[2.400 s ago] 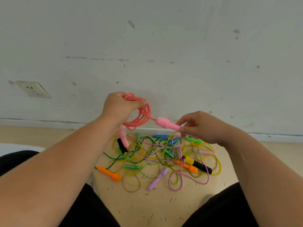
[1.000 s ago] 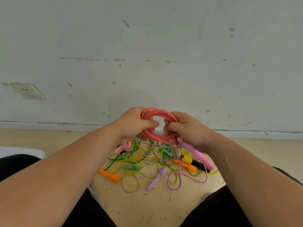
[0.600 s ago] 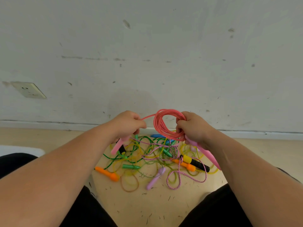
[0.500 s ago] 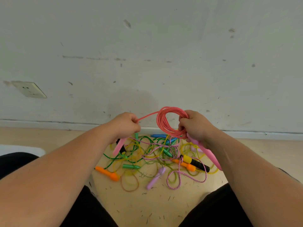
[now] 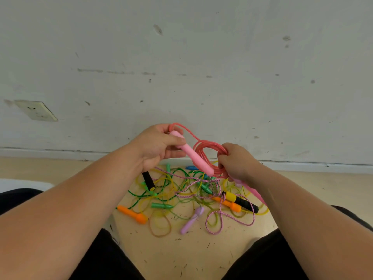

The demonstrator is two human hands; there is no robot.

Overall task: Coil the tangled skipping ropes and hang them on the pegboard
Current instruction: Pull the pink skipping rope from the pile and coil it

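Scuffed white wall (image 5: 201, 77) behind both hands, left hand (image 5: 153, 147) pinching a pink handle (image 5: 193, 158), right hand (image 5: 237, 161) gripping the coiled pink rope (image 5: 201, 147) (second handle (image 5: 255, 191) under its wrist), tangled ropes (image 5: 181, 190) on the floor (image 5: 181, 259) beneath.

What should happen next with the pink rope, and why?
Probably pass the pink plastic handle in the left hand through the coiled pink rope gripped by the right hand; one loose strand runs between them, and tucking it would bind the coil.
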